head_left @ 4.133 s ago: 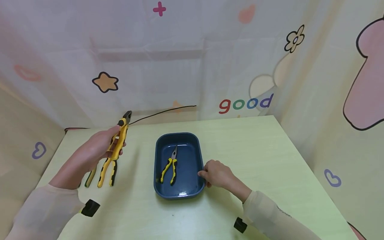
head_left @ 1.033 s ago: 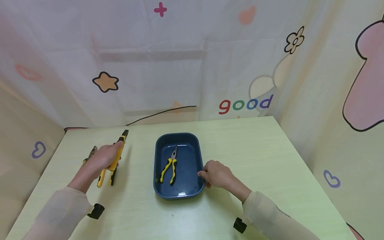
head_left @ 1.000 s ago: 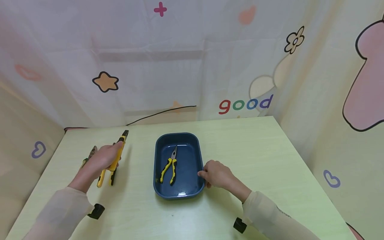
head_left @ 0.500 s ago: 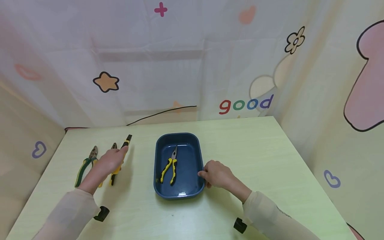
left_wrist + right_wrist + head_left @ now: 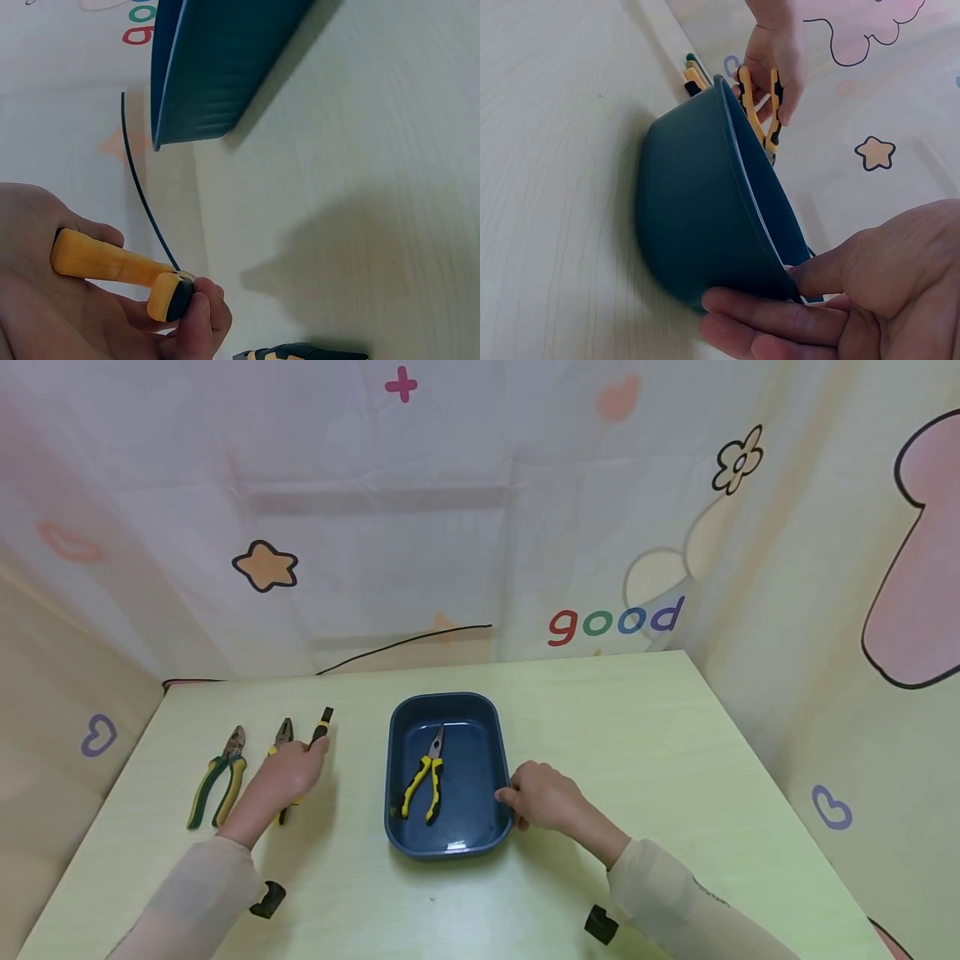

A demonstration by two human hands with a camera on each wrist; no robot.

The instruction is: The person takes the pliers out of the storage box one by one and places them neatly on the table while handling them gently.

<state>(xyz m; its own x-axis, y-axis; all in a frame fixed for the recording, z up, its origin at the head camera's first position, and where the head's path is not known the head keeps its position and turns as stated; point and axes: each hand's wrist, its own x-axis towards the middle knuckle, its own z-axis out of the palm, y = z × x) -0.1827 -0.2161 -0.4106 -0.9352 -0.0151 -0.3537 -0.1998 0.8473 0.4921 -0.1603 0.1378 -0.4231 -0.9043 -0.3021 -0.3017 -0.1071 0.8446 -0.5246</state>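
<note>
Left of the tray, my left hand (image 5: 294, 770) grips pliers (image 5: 322, 724) with yellow and black handles, raised off the table. In the head view only their dark head end shows past the fingers. In the left wrist view the ends of both handles (image 5: 109, 259) stick out between thumb and fingers. My right hand (image 5: 547, 795) pinches the right rim of a blue tray (image 5: 474, 777), thumb inside and fingers outside. Inside the tray lie needle-nose pliers (image 5: 436, 746) with yellow and black handles, toward its left side.
Combination pliers (image 5: 235, 747) with green and yellow handles lie at the table's left. Another pair of pliers (image 5: 285, 731) lies beside them, partly covered by my left hand. A patterned curtain (image 5: 420, 552) rises behind the pale table (image 5: 637, 735).
My left hand with its pliers has come down from higher up and shifted right toward the tray, uncovering the green-handled pliers. My right hand and the tray have stayed put.
</note>
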